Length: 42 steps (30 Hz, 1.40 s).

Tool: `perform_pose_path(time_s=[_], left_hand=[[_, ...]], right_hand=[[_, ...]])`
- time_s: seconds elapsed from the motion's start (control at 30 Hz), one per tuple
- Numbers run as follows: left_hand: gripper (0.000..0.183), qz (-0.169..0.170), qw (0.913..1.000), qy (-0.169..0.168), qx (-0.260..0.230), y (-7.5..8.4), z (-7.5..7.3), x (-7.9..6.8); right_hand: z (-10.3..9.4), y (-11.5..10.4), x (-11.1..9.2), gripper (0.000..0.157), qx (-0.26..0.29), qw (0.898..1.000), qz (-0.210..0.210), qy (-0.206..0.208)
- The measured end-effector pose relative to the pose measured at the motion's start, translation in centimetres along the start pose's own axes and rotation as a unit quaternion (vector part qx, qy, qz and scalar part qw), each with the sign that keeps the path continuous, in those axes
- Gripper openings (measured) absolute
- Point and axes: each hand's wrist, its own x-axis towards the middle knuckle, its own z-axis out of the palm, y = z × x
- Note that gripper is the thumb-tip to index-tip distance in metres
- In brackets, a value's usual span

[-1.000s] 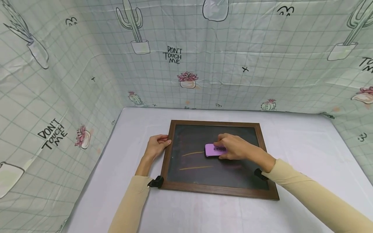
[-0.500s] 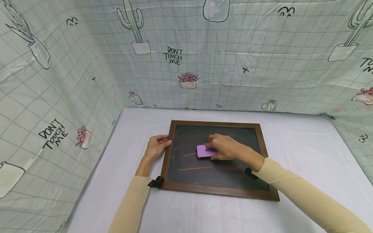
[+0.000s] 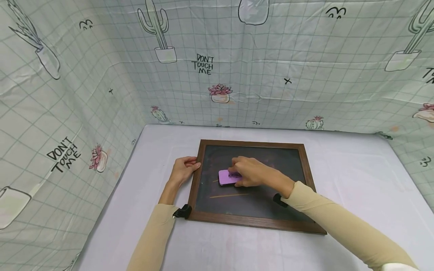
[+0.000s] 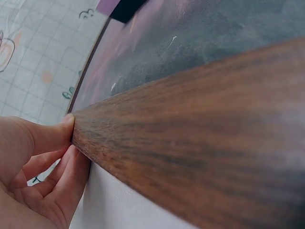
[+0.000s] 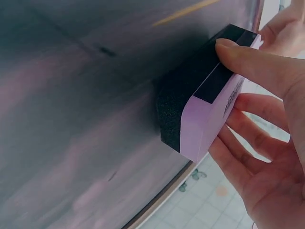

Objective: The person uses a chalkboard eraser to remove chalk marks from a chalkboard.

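Note:
A chalkboard (image 3: 254,223) with a brown wooden frame lies on the white-covered table. My left hand (image 3: 183,171) pinches its left frame edge; in the left wrist view the thumb lies against the rim and the fingers are on the outer side. Left of the board's middle, my right hand (image 3: 251,172) grips a purple chalkboard eraser (image 3: 224,177) between thumb and fingers. The right wrist view shows the eraser's black felt (image 5: 171,112) against the dark surface. Below the eraser runs an orange chalk line (image 3: 228,195), and a short stub of another shows at its left.
Faint pinkish smears (image 5: 71,162) streak the board. A white cloth (image 3: 220,244) covers the table around the frame. Behind and to the left hangs a grid-patterned curtain (image 3: 254,64) printed with cacti. A black wrist strap (image 3: 183,211) sits at the left cuff.
My right hand has slid the eraser leftward across the board along the upper orange line, of which only a short stub now shows. The left hand has stayed at the frame.

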Motion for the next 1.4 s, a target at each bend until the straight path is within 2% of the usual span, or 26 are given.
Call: perform_pose_path(time_s=[0.67, 0.97, 1.17, 1.4], left_hand=[[0.035, -0.006, 0.9999, 0.004, 0.011, 0.0, 0.0, -0.1], [0.034, 0.011, 0.9999, 0.0, 0.008, -0.1, -0.1, 0.2], [0.034, 0.008, 0.9999, 0.006, 0.009, 0.0, -0.2, 0.1], [0.034, 0.007, 1.0, -0.004, 0.002, -0.1, 0.0, 0.0]], right_hand=[[0.2, -2.4, 2.8, 0.044, -0.038, 0.999, -0.011, -0.02], [-0.3, -2.3, 2.5, 0.04, -0.053, 0.998, 0.006, -0.04], [-0.6, -1.7, 1.5, 0.041, -0.056, 0.997, 0.014, -0.043], [-0.5, -0.7, 0.2, 0.042, -0.056, 0.997, 0.022, -0.042]])
